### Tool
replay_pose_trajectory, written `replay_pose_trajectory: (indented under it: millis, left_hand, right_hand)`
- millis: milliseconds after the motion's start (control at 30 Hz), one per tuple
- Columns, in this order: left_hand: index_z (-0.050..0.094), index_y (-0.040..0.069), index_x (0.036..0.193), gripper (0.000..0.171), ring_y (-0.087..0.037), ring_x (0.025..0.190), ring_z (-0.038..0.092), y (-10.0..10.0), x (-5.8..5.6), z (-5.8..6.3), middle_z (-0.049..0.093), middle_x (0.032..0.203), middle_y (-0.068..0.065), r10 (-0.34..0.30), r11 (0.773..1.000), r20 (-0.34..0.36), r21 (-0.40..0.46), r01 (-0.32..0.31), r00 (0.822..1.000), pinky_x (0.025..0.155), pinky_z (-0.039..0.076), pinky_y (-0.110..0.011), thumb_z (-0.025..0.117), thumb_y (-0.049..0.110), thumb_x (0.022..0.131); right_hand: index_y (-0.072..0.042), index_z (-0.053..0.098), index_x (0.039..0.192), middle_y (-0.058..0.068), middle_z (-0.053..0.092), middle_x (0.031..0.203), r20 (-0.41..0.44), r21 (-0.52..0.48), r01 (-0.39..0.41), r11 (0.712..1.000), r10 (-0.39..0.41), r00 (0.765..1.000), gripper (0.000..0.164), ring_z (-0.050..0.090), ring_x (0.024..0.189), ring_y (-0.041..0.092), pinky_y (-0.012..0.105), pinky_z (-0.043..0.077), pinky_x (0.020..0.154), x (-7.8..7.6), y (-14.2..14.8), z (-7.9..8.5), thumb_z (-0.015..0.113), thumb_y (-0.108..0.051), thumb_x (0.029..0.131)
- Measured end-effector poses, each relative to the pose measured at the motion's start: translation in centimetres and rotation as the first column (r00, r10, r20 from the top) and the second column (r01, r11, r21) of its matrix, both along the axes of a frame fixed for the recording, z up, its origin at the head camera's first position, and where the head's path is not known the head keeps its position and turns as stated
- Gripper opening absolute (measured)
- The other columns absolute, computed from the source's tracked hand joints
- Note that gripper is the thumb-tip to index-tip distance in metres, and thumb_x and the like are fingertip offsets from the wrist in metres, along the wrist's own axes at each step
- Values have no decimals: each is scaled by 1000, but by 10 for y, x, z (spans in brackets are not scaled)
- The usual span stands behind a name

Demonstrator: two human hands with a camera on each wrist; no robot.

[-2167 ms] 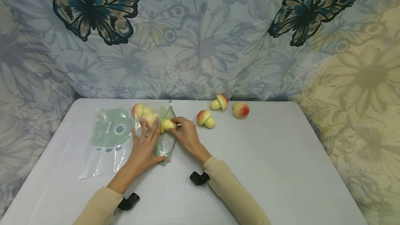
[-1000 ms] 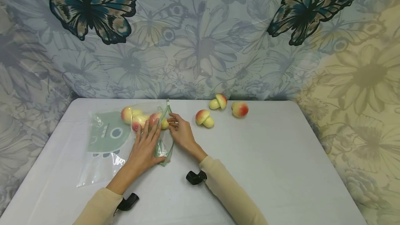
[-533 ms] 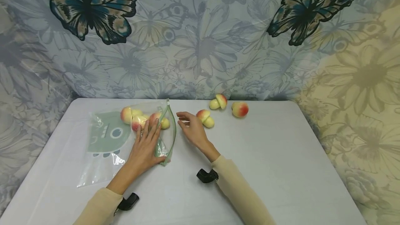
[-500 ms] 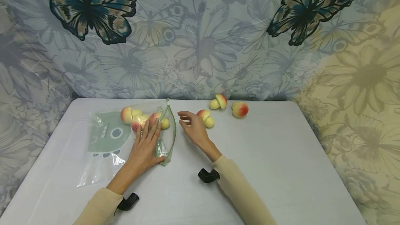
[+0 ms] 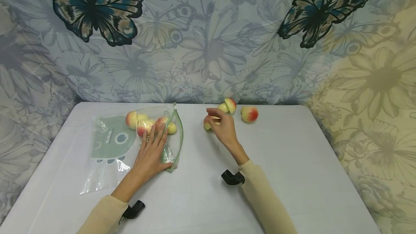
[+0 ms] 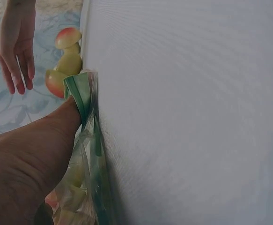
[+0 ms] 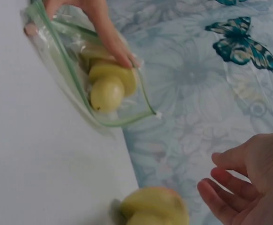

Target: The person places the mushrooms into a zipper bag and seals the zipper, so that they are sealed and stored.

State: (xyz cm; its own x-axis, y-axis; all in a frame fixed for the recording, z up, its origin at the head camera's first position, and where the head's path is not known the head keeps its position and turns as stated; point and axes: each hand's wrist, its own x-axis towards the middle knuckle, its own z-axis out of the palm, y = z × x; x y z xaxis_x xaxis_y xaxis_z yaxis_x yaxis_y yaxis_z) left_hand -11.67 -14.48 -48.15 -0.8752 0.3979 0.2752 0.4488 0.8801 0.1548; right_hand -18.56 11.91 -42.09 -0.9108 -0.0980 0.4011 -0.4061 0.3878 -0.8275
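Observation:
A clear zip bag (image 5: 113, 136) with a green print lies on the left of the table, its green-edged mouth facing right and standing agape. Inside are several yellow, red-capped toy mushrooms (image 5: 131, 119); one shows near the mouth in the right wrist view (image 7: 107, 93). My left hand (image 5: 150, 154) rests on the bag with fingers straight, its thumb (image 6: 63, 115) at the lower corner of the mouth. My right hand (image 5: 225, 130) holds nothing; its fingers are loosely bent over a toy mushroom (image 5: 207, 124), which it partly hides.
Two more toy mushrooms sit near the back edge: one mushroom (image 5: 230, 105) just behind the right hand, another mushroom (image 5: 249, 114) to its right. The white table (image 5: 292, 176) ends at a wall covered in butterfly-patterned cloth (image 5: 208, 53).
My right hand let go of a mushroom inside the bag's mouth, withdrew and moved right to the loose mushrooms. The bagged mushrooms shifted left; the left hand stayed on the bag.

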Motion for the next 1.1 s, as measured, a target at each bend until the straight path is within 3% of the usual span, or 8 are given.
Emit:
replay_pose_trajectory:
  millis: [433, 767, 1100]
  left_hand:
    - [27, -4, 151, 127, -44, 147, 8, 0, 0, -1, 13, 162, -19, 1, 1000, -1, 7, -1, 1000, 117, 4, -59, 93, 46, 55]
    - [26, -4, 152, 128, -43, 147, 8, 0, 0, -1, 13, 162, -19, 0, 1000, -16, -1, 0, 1000, 117, 4, -59, 93, 47, 55]
    - [27, -5, 151, 128, -43, 147, 9, 0, 0, -1, 15, 161, -19, -4, 1000, -20, 7, 4, 1000, 117, 6, -60, 93, 46, 54]
  right_hand:
    - [7, 63, 120, 22, 64, 121, 61, 65, 93, 994, -97, 993, 41, 61, 112, 37, 43, 54, 90, -4, 27, -11, 75, 4, 81]
    - [9, 52, 134, 25, 54, 135, 235, 169, 33, 985, -72, 969, 65, 53, 122, 42, 44, 50, 96, -1, 37, -24, 80, 6, 75]
    - [9, 51, 134, 26, 55, 133, 264, 161, 31, 987, -73, 962, 65, 58, 118, 40, 41, 54, 90, -3, 37, -38, 79, 8, 75]
